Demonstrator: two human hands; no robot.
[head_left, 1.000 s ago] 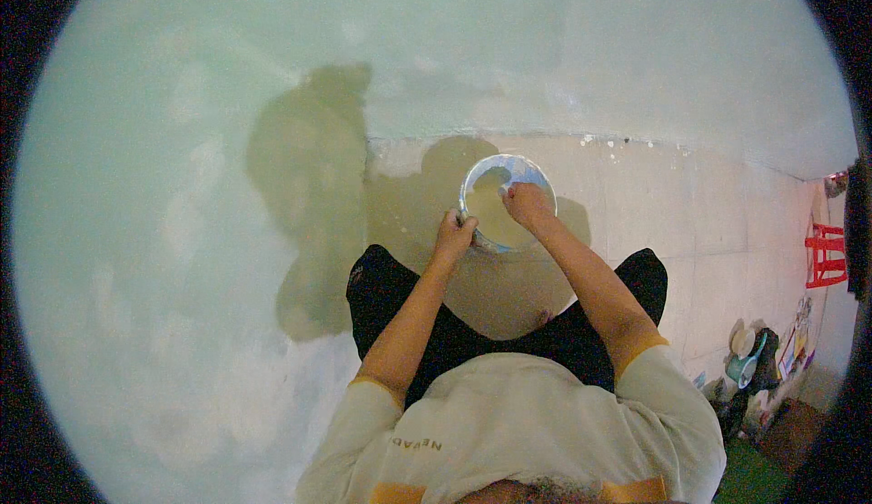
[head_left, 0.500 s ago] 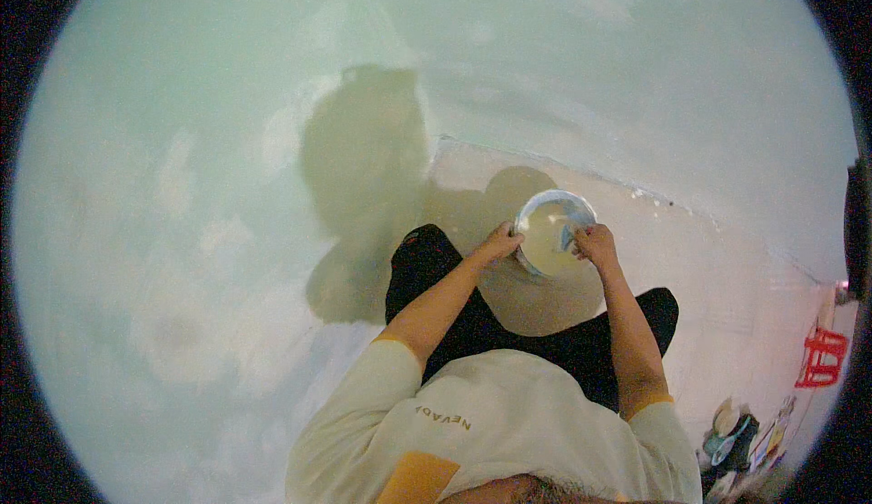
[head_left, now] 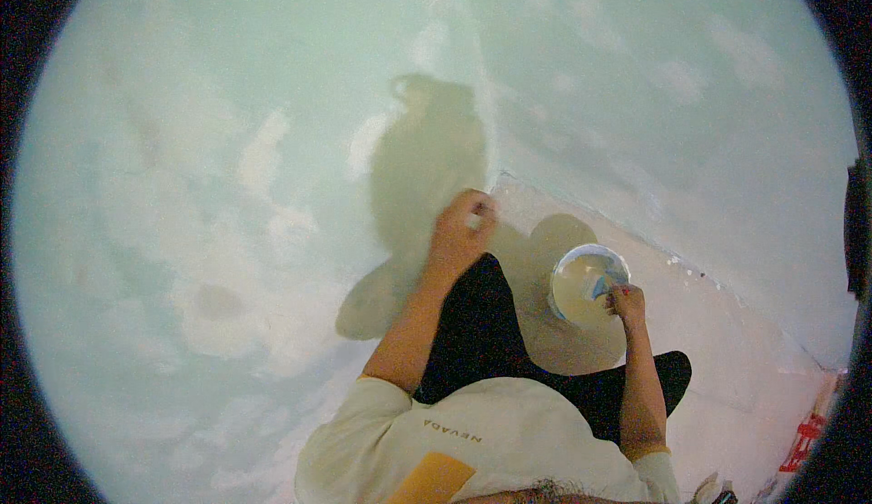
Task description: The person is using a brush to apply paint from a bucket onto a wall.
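A pale green plastered wall (head_left: pixel 227 186) with whitish filler patches fills the view above a light tiled floor (head_left: pixel 727 359). The right hand (head_left: pixel 625 304) has its grip clamped on the rim of a round white bowl of beige paste (head_left: pixel 581 284), held low near the wall's foot. The left hand (head_left: pixel 461 232) presses on the wall, fingers curled; what they pinch cannot be told.

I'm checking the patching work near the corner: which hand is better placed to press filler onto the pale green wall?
Left. The left hand is already raised against the pale green wall beside the corner, while the right hand grips the round white bowl of paste.
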